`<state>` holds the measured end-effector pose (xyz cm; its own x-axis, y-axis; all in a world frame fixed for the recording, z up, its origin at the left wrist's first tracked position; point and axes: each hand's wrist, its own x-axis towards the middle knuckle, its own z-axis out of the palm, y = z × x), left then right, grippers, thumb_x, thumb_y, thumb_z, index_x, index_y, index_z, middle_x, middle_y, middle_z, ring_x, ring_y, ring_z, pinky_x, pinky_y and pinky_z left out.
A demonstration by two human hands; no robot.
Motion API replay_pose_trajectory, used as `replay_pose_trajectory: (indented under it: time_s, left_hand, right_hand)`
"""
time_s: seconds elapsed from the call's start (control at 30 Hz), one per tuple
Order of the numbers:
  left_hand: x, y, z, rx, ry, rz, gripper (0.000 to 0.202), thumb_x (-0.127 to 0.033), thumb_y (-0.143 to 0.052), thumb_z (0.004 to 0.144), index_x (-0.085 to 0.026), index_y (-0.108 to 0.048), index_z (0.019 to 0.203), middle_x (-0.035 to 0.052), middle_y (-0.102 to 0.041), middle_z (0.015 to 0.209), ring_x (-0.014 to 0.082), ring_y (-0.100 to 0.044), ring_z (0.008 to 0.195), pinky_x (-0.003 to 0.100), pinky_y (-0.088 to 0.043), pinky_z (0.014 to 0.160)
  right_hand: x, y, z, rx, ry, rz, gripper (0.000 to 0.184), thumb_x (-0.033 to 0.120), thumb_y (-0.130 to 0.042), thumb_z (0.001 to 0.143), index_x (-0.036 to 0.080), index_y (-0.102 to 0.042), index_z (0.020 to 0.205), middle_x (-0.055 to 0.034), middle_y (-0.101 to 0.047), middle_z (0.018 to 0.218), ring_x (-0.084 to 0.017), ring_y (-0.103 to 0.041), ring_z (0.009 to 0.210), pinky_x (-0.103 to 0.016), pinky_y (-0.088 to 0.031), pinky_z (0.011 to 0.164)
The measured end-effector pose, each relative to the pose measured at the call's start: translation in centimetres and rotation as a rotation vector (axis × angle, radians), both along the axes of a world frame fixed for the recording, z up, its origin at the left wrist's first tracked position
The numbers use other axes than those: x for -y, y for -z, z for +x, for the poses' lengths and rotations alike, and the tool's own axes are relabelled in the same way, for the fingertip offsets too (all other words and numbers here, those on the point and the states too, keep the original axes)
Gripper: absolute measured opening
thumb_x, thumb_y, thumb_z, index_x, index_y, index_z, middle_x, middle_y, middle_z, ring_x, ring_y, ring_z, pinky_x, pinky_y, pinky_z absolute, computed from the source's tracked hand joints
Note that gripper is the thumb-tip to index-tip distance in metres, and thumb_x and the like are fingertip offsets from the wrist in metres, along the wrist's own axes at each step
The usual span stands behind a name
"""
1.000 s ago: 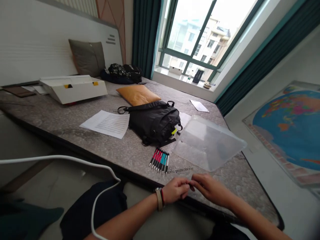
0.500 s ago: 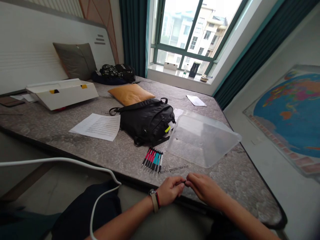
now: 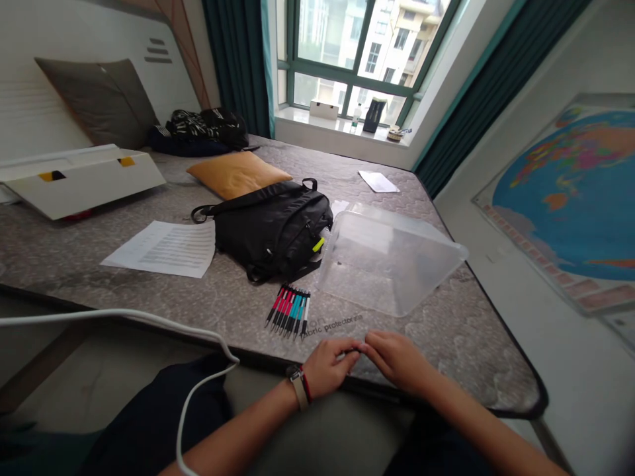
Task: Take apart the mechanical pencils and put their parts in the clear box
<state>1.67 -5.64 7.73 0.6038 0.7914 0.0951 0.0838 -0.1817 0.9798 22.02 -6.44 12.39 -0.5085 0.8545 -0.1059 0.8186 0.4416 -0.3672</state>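
At left, a white box lies on the mattress; next, a printed sheet lies beside the black backpack at centre. Just below that, pens lie in a row. At lower centre, the left hand pinches a dark sliver, too small to identify; the right hand, fingers curled, meets its fingertips, grip unclear. Above, a clear plastic bin extends farther right.

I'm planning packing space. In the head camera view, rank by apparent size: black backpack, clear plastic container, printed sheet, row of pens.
Largest to smallest, as they look:
1. Clear plastic container, somewhat ahead of the next
2. Black backpack
3. Printed sheet
4. Row of pens, taken together
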Motion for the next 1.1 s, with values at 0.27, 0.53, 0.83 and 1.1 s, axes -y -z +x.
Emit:
replay_pose_trajectory:
  time_s: [0.27, 0.53, 0.83, 1.1]
  left_hand:
    - [-0.2, 0.2, 0.0, -0.029, 0.089, -0.01, 0.033, -0.036, -0.046, 0.097, -0.017, -0.071, 0.107, 0.0012, -0.065, 0.071, 0.0148, -0.058, 0.068, 0.025, -0.043, 0.07]
    - [0.5, 1.2, 0.5, -0.119, 0.024, 0.145, 0.032, -0.034, -0.047, 0.096, -0.02, -0.071, 0.112, 0.0067, -0.073, 0.091, 0.0199, -0.064, 0.083, 0.029, -0.045, 0.08]
    - [0.1, 1.5, 0.2, -0.048, -0.059, -0.039, 0.033, -0.03, -0.045, 0.096, -0.02, -0.059, 0.125, 0.0033, -0.073, 0.084, 0.0159, -0.066, 0.071, 0.027, -0.049, 0.071]
    - [-0.6, 1.4, -0.2, 0.002, -0.097, -0.078, 0.035, -0.029, -0.045, 0.097, -0.024, -0.055, 0.129, 0.0032, -0.072, 0.091, 0.0154, -0.07, 0.079, 0.025, -0.052, 0.073]
  right_hand:
    - [0.6, -1.3, 0.2, -0.053, -0.021, 0.004, 0.026, 0.037, -0.039, 0.102, 0.019, -0.056, 0.093, -0.0059, -0.063, 0.088, -0.018, -0.059, 0.079, -0.028, -0.04, 0.07]
    - [1.9, 0.5, 0.7, -0.091, 0.081, -0.045, 0.03, 0.035, -0.039, 0.102, 0.019, -0.056, 0.082, -0.0035, -0.06, 0.078, -0.016, -0.055, 0.072, -0.027, -0.037, 0.067]
    - [-1.3, 2.6, 0.8, -0.26, 0.252, -0.048, 0.045, 0.045, -0.038, 0.102, 0.019, -0.055, 0.069, 0.0004, -0.057, 0.064, -0.014, -0.051, 0.063, -0.025, -0.034, 0.061]
    - [-15.4, 5.9, 0.1, -0.045, 0.449, 0.056, 0.015, 0.026, -0.059, 0.091, 0.015, -0.069, 0.092, -0.0077, -0.071, 0.093, -0.019, -0.062, 0.085, -0.027, -0.041, 0.077]
